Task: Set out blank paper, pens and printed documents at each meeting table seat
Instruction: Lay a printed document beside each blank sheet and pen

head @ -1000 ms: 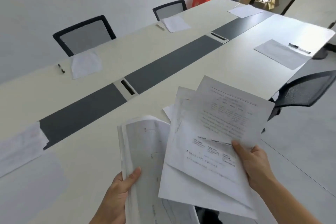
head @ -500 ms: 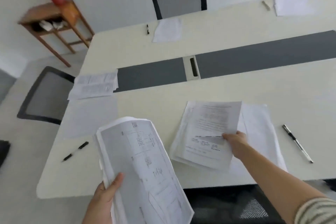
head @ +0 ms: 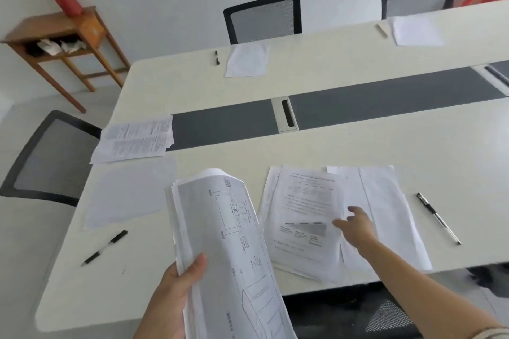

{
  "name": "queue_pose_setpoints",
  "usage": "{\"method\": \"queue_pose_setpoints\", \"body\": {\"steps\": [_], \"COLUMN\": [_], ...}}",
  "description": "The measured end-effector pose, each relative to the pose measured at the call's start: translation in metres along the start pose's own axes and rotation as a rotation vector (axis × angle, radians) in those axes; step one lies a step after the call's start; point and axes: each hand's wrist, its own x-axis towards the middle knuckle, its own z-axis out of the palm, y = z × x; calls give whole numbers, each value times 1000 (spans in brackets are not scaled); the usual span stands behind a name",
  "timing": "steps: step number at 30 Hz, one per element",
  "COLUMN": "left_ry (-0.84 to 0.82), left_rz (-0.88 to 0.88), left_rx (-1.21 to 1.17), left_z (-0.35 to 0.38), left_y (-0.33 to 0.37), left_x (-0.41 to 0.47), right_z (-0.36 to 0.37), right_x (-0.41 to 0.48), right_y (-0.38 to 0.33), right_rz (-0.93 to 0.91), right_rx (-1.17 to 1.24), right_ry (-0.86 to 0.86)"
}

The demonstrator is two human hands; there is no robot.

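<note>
Holding a thick stack of printed documents (head: 228,242) above the near table edge, the left hand (head: 176,292) has its thumb clamped across the front sheet and its fingers hidden behind. The right hand (head: 355,226) reaches over the near seat with its fingers apart and fairly straight. It is blurred, so I cannot tell whether it touches the printed set (head: 303,209) below it.

Two printed sets lie on the table (head: 358,146). One is at the near seat, overlapping a blank sheet (head: 385,201), and the left-end set (head: 135,139) lies by the left edge. Four places show blank paper: the near seat, the left-end sheet (head: 126,195), the far sheet (head: 246,59) and the far-right sheet (head: 414,30).

Three dark pens are visible:
- The right pen (head: 438,217) lies apart from the near papers.
- The near-left pen (head: 106,247) lies below the left-end sheet.
- The far pen (head: 217,57) lies just left of the far sheet.

A pale stick (head: 382,30) lies beside the far-right sheet, and it is too faint to name.

Four chairs show: two far chairs (head: 263,18), a left-end chair (head: 46,157) and a near chair (head: 385,316) under the table edge.

The near papers reach the near edge, and the far sheet reaches the far edge. A broad band of bare tabletop runs between the near papers and the grey centre strip (head: 385,93). A wooden side table (head: 60,33) stands far left, well apart from the table.
</note>
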Motion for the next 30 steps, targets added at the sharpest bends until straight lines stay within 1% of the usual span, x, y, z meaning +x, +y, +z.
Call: {"method": "queue_pose_setpoints", "body": {"steps": [2,3,5,7,8,9,10,12,14,15,19,22,25,30], "left_ry": [-110,-173,-295,-419,-468,-506,-535,-577,-623,-649,-741,-782,-796,-881], "left_rz": [-13,-22,-51,-84,-95,-99,-90,-53,-51,-65,-158,-170,-174,-295], "left_rx": [9,15,38,81,108,137,172,240,278,288,302,340,395,429], "left_z": [6,9,18,32,42,52,62,82,104,115,162,206,256,325], "left_y": [7,9,12,13,13,12,10,3,-5,-12,-46,-85,-130,-196], "left_x": [5,10,17,23,25,24,23,18,6,1,-25,-52,-88,-142], "right_z": [-8,-11,-14,-15,-17,-22,-28,-43,-65,-78,-130,-166,-202,-254], "right_x": [-29,-47,-87,-124,-142,-159,-173,-191,-203,-207,-230,-244,-252,-265], "right_y": [-3,-4,-3,5,9,13,17,33,53,64,118,170,227,308], "right_rz": [-78,-95,-58,35,66,82,79,19,-42,-66,-121,-143,-142,-121], "right_rx": [83,170,351,538,639,729,808,926,938,938,976,1019,1036,1058], "right_ry": [9,-39,-220,-421,-477,-490,-458,-269,-58,18,227,363,590,870]}}
